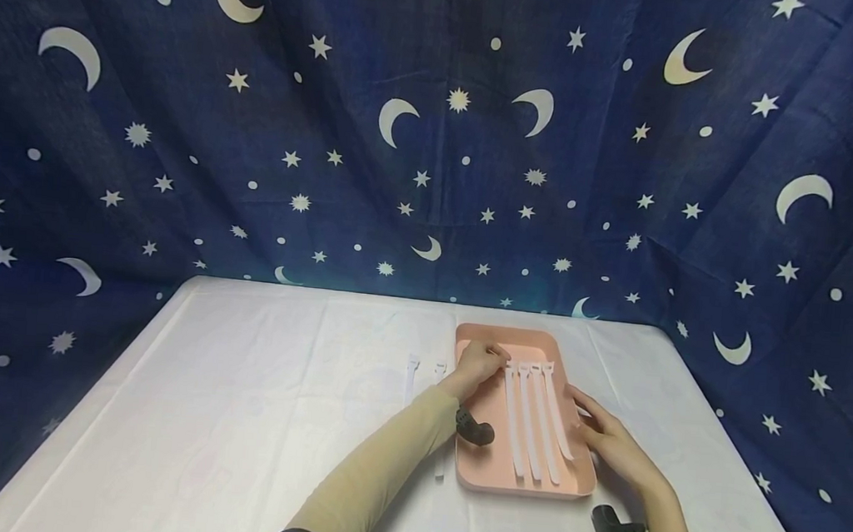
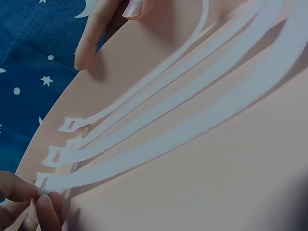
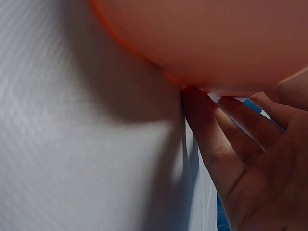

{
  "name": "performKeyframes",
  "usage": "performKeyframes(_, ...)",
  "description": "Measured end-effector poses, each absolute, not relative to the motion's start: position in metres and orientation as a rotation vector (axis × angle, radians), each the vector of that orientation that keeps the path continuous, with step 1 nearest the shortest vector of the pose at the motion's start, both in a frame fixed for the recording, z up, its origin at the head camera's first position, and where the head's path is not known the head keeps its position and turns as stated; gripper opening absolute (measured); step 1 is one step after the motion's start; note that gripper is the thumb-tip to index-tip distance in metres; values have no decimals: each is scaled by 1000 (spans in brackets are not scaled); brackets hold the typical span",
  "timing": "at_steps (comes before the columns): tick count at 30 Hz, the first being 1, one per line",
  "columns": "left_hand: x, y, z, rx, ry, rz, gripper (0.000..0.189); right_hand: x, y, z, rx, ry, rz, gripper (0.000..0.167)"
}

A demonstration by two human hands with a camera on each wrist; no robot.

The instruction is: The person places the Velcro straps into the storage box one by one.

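Inside the pink tray [image 1: 507,333] several white cable straps lie lengthwise, side by side, their slotted heads toward the far end. My left hand [image 1: 481,360] reaches over the tray's left side and pinches the head of the leftmost strap [image 1: 513,423] between thumb and fingers. The left wrist view shows this strap [image 2: 144,158] nearest, with the other straps beyond it. At the tray's right side, my right hand [image 1: 612,439] grips the wall, thumb on the inside and fingers against the outside. In the right wrist view those fingers [image 3: 209,130] touch the tray's outer wall.
Left of the tray, two more white straps, one [image 1: 412,378] farther left and one [image 1: 440,371] partly behind my left forearm, lie on the white-covered table [image 1: 197,415]. A dark blue curtain [image 1: 348,109] with moons and stars hangs behind and beside the table.
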State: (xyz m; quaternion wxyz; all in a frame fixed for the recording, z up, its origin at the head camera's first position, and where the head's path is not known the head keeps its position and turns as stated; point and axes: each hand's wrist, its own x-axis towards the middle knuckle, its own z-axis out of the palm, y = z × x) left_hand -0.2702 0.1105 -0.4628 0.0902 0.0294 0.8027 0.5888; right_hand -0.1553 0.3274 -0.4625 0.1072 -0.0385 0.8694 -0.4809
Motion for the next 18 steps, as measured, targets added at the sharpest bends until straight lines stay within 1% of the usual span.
performKeyframes(18,-270,112,-464,46,2330,1872,14,-155,328,-463,-95,2557,-1422,62)
